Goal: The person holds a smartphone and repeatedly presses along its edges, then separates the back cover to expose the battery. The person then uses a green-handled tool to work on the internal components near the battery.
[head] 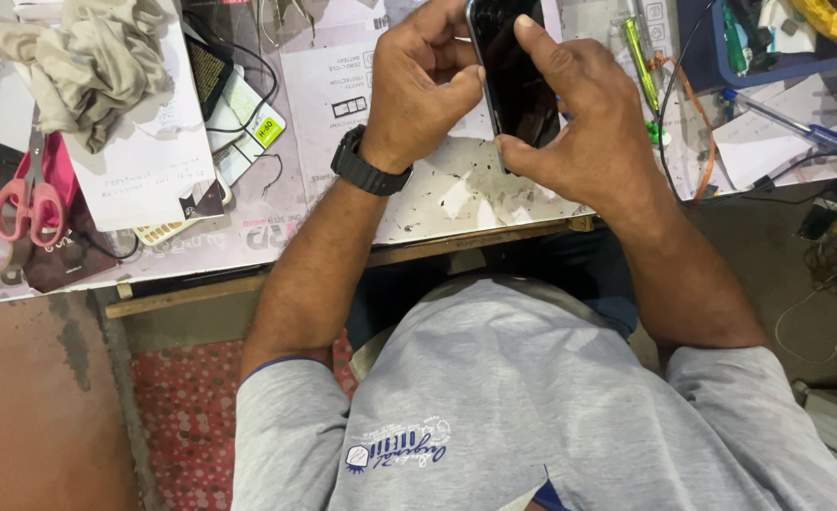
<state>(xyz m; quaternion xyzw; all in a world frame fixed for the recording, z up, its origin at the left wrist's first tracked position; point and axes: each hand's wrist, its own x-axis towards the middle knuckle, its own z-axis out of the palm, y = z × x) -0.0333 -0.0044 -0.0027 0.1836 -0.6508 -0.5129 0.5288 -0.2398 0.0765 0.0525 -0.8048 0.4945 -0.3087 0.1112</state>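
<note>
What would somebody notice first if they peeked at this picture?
First, the dark phone at the top middle, gripped by the left hand and right hand above the messy workbench. Next, the pink scissors at the far left, below a crumpled beige cloth.

Cut off, covered or too small to read at the cluttered workbench

The black glossy smartphone (513,76) runs past the far edge, and its lower end sits hidden behind the right hand (589,123); the left hand (418,90) covers its left rim. At the left edge, the pink-handled scissors (28,194) lose their blades under the crumpled beige cloth (87,61). The blue plastic tray (768,64) is cropped far right. Whatever fills it is too small to tell.
</note>
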